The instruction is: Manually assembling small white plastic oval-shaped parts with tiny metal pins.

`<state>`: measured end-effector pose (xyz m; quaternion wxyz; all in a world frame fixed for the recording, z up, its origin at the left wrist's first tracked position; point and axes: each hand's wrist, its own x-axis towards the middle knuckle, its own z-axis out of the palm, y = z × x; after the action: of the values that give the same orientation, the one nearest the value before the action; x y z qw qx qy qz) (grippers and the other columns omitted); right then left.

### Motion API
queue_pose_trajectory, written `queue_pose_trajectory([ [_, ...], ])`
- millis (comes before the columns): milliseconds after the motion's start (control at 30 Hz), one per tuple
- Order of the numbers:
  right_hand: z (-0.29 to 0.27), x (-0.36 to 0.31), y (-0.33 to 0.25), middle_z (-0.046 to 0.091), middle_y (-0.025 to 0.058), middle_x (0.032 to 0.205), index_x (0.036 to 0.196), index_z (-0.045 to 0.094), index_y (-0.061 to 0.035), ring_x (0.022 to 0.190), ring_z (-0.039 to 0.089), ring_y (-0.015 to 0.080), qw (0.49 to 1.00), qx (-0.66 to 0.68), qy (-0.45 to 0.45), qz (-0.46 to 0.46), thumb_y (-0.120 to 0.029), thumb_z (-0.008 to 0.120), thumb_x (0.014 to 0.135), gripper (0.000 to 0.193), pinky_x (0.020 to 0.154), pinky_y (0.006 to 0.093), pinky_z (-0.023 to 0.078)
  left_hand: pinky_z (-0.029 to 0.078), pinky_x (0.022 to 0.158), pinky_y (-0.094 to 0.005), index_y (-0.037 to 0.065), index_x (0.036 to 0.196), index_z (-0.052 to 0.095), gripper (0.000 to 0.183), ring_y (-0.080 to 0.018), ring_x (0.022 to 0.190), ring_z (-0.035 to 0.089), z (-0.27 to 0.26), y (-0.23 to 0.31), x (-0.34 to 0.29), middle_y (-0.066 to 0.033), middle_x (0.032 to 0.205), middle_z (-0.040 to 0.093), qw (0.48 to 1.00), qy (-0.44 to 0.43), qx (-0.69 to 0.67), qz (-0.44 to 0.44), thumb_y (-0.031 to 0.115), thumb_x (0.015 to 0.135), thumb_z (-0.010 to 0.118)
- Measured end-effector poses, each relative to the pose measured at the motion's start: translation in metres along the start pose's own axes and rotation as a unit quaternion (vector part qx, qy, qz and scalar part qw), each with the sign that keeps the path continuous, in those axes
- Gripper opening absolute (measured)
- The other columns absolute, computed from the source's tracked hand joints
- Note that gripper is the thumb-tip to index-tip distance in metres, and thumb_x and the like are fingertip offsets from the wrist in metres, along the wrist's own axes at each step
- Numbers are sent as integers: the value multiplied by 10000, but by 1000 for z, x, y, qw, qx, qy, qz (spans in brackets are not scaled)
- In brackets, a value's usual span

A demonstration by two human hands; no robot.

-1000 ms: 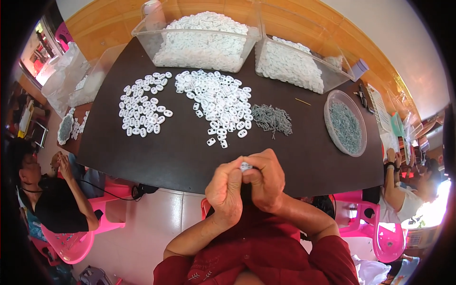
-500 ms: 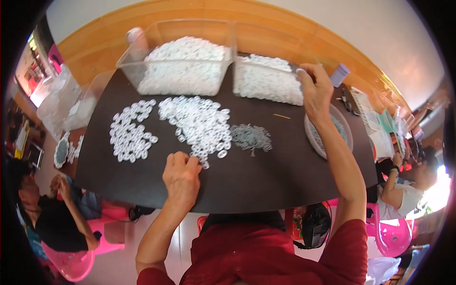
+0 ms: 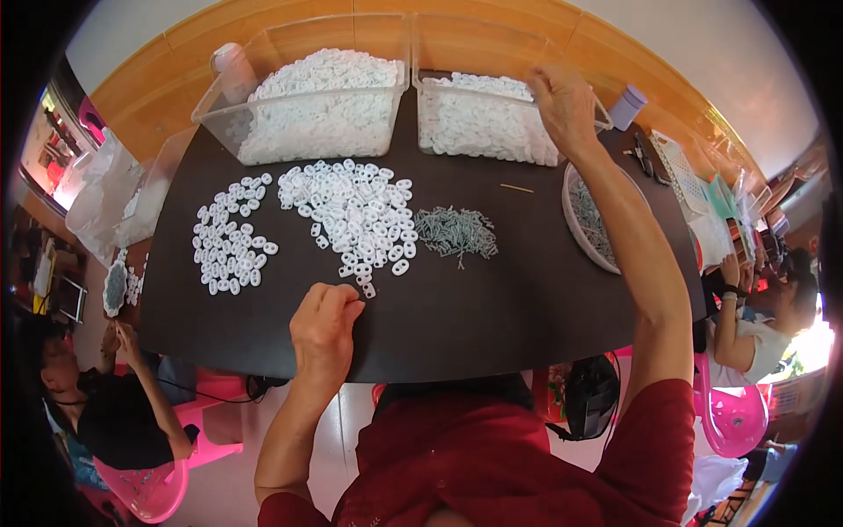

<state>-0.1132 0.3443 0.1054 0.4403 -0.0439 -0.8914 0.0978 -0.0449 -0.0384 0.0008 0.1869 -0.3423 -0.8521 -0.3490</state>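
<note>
From my remote station I noted, at far left, a seated person in a dark top (image 3: 132, 426). On the dark table (image 3: 457, 329) lay a loose group of white two-holed pieces (image 3: 230, 249); behind it stood a clear bin (image 3: 219, 132) heaped with similar pieces. The left hand (image 3: 323, 321) was closed, fingers curled, just beside the lower tip of the central heap of white pieces (image 3: 356, 211); I could not tell whether it grasped anything. A pile of small grey pins (image 3: 455, 233) adjoined that heap. The second clear bin (image 3: 602, 112) also held white pieces. The right hand (image 3: 566, 105) was at its right end, fingers bent; its grip could not be determined. The forearm partly covered a round tray (image 3: 571, 224) of grey pins.
</note>
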Motion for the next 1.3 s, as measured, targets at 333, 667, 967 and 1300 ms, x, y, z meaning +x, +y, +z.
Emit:
queue_pose_trajectory([
  [333,-26,-119,-136,639,68,831,913,677,-45,796,605,199,916,313,-247,-45,-62,667,796,119,706,304,479,433,713,-176,-30,1170,569,337,-51,771,531,-1,29,1,4,885,582,849,-18,-465,-249,-12,847,665],
  [667,-58,-171,-170,618,10,808,875,633,4,737,542,51,726,492,-393,277,-82,632,881,86,656,222,449,462,686,-195,-42,1139,568,350,-75,752,557,10,51,-4,-30,866,599,778,-23,-574,-255,-7,816,699],
  [967,-69,-192,-185,629,56,857,901,610,23,761,579,100,668,580,-258,389,-44,603,893,68,678,244,482,470,559,-248,-41,917,627,101,-143,621,580,29,61,-17,-119,824,656,636,10,-689,-348,3,830,653],
  [1300,-44,-179,-112,578,77,749,847,657,-18,689,561,203,951,198,-203,122,-17,678,772,78,604,308,447,443,511,-223,-19,899,598,62,-115,569,549,22,59,-15,-111,775,634,691,14,-641,-334,3,848,626],
])
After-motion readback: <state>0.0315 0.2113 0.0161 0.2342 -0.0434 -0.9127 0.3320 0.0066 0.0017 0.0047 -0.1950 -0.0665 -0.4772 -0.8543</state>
